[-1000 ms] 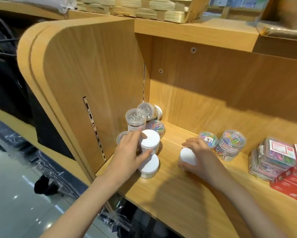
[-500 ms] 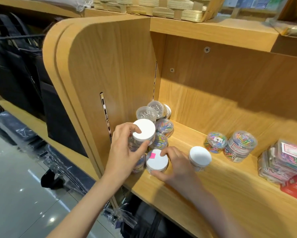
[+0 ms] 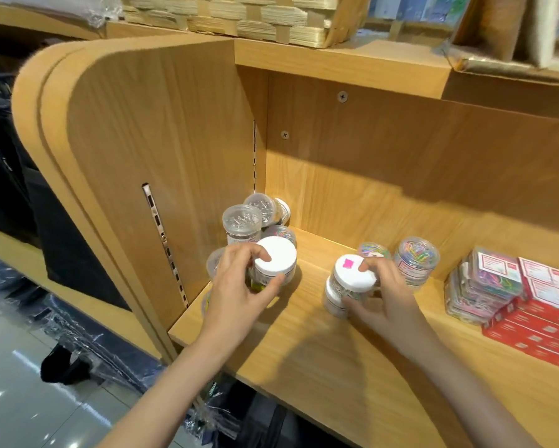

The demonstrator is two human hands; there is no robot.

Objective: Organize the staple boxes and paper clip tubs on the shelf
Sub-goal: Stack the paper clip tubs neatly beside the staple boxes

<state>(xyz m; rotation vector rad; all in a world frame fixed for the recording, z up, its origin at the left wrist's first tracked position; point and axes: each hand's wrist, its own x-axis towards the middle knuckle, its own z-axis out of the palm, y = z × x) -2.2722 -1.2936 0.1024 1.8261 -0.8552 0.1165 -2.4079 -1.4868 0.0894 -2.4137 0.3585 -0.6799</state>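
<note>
Tubs upright in both hands: left hand (image 3: 239,286) grips the white-lidded tub (image 3: 275,259) by the corner cluster, right hand (image 3: 381,292) grips the pink-stickered tub (image 3: 354,273) stacked mid-shelf (image 3: 320,367), just beside the loose clip tubs (image 3: 416,258).

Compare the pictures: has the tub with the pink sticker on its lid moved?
Yes. The tub with the pink sticker, gripped by the right hand, has gone rightward, away from the shelf's side panel, toward the red boxes.

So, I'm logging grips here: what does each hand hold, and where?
Left hand grips a white-lidded tub around its lid. Right hand grips the pink-stickered tub around its lid and side.
</note>
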